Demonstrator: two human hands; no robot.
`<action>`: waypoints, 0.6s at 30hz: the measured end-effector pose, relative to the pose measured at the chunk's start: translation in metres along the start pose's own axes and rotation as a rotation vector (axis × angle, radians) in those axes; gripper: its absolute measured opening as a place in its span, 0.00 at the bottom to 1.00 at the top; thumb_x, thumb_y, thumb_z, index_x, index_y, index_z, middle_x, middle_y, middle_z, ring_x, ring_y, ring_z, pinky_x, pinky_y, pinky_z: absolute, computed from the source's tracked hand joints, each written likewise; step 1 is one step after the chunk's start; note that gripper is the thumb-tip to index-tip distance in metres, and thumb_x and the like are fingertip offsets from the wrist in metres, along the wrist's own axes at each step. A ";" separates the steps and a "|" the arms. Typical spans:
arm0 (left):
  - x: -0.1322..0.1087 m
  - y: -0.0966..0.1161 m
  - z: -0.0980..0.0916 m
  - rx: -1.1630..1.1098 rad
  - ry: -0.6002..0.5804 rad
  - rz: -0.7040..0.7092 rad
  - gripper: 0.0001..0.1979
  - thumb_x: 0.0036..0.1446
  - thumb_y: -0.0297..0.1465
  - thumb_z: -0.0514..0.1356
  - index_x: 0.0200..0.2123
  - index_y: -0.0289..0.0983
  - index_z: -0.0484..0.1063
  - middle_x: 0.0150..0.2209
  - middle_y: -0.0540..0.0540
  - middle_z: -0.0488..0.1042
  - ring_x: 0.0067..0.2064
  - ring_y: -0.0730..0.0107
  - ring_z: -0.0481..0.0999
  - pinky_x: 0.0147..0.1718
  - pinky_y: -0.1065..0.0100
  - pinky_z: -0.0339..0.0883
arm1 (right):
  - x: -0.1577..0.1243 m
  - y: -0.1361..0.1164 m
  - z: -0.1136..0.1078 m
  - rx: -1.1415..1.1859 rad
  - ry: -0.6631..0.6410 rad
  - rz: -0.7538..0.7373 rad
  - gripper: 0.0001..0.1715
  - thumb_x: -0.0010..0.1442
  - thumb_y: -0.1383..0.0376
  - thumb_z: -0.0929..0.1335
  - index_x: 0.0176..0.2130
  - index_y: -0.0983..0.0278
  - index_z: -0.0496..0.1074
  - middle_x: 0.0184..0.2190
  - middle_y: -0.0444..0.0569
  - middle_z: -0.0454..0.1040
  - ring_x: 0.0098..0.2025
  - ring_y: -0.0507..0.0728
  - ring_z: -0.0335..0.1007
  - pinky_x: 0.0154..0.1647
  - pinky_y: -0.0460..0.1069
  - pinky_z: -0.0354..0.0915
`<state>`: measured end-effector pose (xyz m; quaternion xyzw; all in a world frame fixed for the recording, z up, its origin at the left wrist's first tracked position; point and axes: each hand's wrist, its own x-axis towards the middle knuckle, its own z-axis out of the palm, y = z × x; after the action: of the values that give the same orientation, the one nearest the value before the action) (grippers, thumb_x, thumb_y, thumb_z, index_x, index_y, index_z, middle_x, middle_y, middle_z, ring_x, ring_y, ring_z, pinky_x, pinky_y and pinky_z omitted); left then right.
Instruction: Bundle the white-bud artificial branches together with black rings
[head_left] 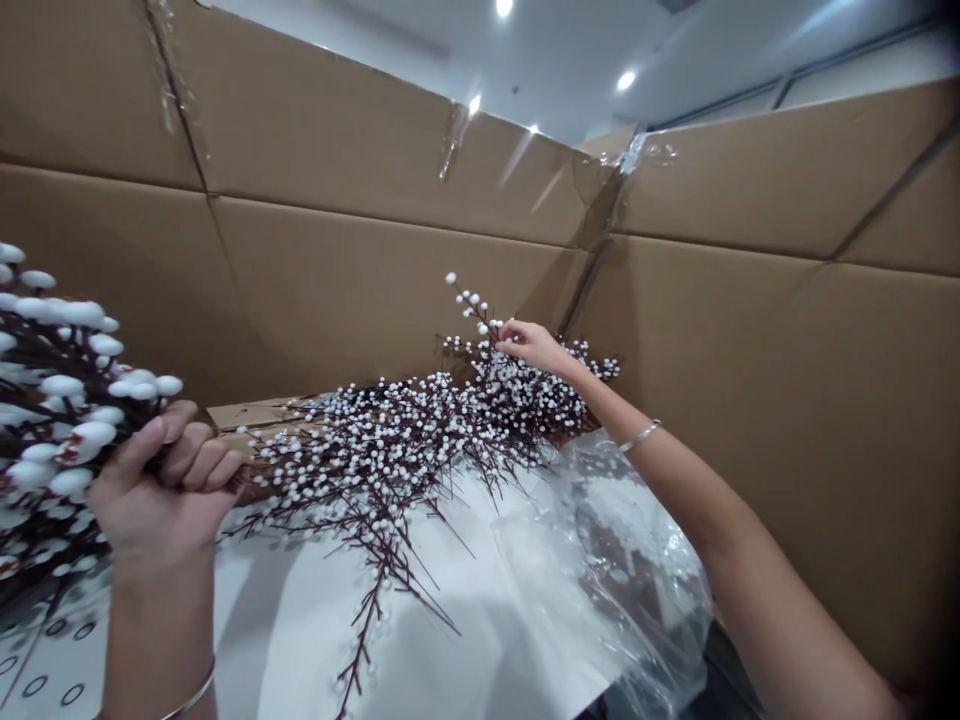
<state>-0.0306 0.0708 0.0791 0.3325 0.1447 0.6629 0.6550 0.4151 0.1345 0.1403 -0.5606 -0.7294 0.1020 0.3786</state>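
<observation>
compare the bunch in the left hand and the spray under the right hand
The bunch is held up in the left hand, while the spray lies spread over white sheeting. The bunch's white buds look larger than the spray's, though it sits nearer the camera. The right hand only pinches a spray twig. Both have dark stems with white buds.

Taped cardboard panels rise behind crumpled clear plastic under ceiling lights.

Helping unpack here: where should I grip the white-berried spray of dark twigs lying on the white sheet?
Probably by the sparse dark brown twig of the white-berried spray, coming from the near side: that end looks thin and nearly bare, while farther along, dense berries crowd the branches.
</observation>
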 end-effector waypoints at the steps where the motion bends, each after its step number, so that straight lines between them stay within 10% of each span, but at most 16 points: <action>1: 0.000 0.000 0.000 -0.004 0.002 0.003 0.24 0.37 0.27 0.69 0.25 0.38 0.52 0.19 0.58 0.32 0.18 0.79 0.30 0.12 0.72 0.45 | 0.004 -0.003 0.000 -0.049 -0.046 -0.021 0.13 0.52 0.56 0.71 0.30 0.62 0.68 0.28 0.45 0.69 0.33 0.54 0.63 0.35 0.49 0.60; 8: 0.001 0.000 -0.002 -0.053 -0.032 -0.007 0.25 0.37 0.27 0.70 0.25 0.38 0.52 0.19 0.59 0.32 0.17 0.80 0.30 0.12 0.73 0.44 | 0.022 -0.015 0.007 0.133 -0.381 0.147 0.12 0.50 0.58 0.73 0.29 0.61 0.69 0.26 0.46 0.69 0.28 0.54 0.63 0.29 0.50 0.60; 18: 0.012 -0.045 0.011 0.014 -0.026 0.018 0.16 0.45 0.28 0.72 0.25 0.37 0.65 0.15 0.61 0.41 0.17 0.79 0.34 0.14 0.70 0.37 | 0.010 -0.064 0.069 0.107 -0.319 -0.059 0.08 0.52 0.60 0.69 0.31 0.62 0.69 0.28 0.46 0.69 0.30 0.54 0.62 0.32 0.50 0.57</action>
<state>0.0124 0.0843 0.0617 0.3470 0.1376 0.6632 0.6488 0.3207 0.1398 0.1334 -0.4948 -0.7899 0.2172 0.2899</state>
